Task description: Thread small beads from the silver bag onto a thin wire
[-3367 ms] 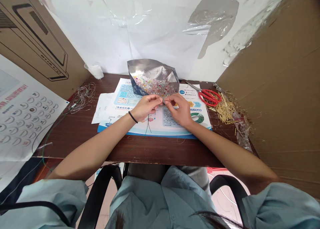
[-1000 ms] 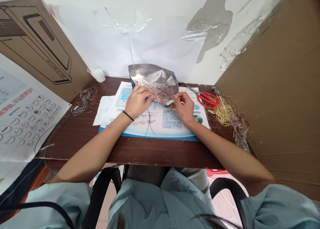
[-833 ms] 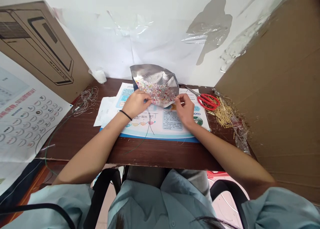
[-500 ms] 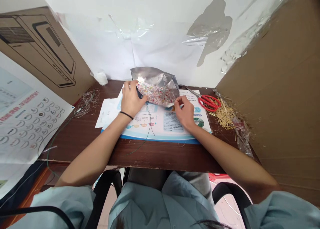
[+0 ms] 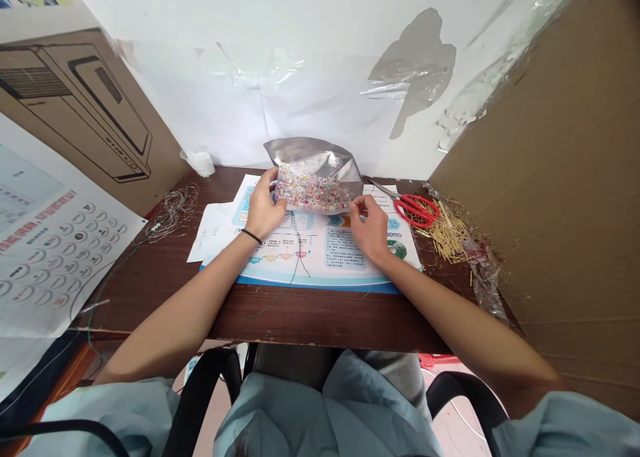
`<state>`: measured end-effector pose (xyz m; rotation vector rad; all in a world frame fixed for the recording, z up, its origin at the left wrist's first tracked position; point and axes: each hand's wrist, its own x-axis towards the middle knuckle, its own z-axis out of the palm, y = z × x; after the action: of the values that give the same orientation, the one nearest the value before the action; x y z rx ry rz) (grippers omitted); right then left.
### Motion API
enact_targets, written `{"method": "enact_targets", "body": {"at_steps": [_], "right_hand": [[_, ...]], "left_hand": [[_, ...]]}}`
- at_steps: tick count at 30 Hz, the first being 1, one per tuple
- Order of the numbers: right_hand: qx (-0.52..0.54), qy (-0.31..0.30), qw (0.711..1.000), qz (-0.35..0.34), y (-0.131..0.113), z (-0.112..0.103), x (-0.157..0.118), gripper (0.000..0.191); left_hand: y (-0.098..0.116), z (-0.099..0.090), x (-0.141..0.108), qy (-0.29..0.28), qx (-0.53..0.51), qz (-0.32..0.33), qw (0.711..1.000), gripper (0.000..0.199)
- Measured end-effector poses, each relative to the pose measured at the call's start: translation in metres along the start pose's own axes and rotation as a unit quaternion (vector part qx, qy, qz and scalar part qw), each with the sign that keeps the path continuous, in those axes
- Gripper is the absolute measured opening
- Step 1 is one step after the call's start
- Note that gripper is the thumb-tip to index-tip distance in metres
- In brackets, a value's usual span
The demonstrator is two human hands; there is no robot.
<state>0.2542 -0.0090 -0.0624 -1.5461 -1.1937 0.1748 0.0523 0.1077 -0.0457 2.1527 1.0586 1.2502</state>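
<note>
A plastic bag (image 5: 320,189) with a silvery inner side holds many small, multicoloured beads. It stands on the printed sheets, its mouth towards the wall. My left hand (image 5: 265,207) grips the bag's left side between thumb and fingers. Close by its lower right corner is my right hand (image 5: 369,225), thumb and fingertips pinched together. Whatever sits in that pinch is too small to make out. Below the bag a dark thread (image 5: 299,247) trails across the printed sheet (image 5: 330,274) onto the desk.
Red-handled scissors (image 5: 417,210) lie to the right, against a heap of thin golden sticks (image 5: 447,236) and crumpled clear plastic (image 5: 484,277). A tangle of clear line (image 5: 175,210) is on the left. Cardboard (image 5: 565,177) walls the right side.
My left hand has slid slightly down the bag's side, and the bag's mouth shows wider. My right hand keeps its pinch in nearly the same place. The camera view has shifted a little.
</note>
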Motion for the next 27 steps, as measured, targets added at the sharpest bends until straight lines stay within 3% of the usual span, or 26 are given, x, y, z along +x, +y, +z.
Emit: {"method": "enact_targets", "body": {"at_steps": [2,6,11,16,21,24,27], "right_hand": [[-0.003,0.009,1.0,-0.005,0.0,-0.002,0.001,0.008],[-0.013,0.01,1.0,-0.013,0.001,-0.003,0.001,0.007],[-0.019,0.0,1.0,-0.019,0.0,-0.001,-0.001,0.008],[-0.012,-0.007,1.0,-0.016,0.002,0.0,-0.001,0.007],[0.004,-0.005,1.0,-0.015,0.003,0.003,-0.001,0.007],[0.019,0.002,1.0,-0.007,0.003,0.003,0.0,0.007],[0.03,0.006,1.0,-0.001,0.003,0.002,0.0,0.007]], "left_hand": [[-0.001,0.003,-0.001,0.003,-0.01,-0.002,1.0,0.066],[-0.009,0.009,-0.001,0.009,-0.05,-0.064,0.997,0.067],[-0.019,0.014,0.003,0.027,-0.062,-0.035,0.997,0.065],[-0.023,0.012,0.004,0.036,-0.026,-0.075,0.996,0.06],[0.003,-0.005,0.003,0.087,0.072,0.014,0.993,0.061],[0.017,-0.008,0.024,0.042,0.06,0.029,0.997,0.051],[0.01,0.005,0.062,-0.06,0.105,0.049,0.991,0.038]]}}
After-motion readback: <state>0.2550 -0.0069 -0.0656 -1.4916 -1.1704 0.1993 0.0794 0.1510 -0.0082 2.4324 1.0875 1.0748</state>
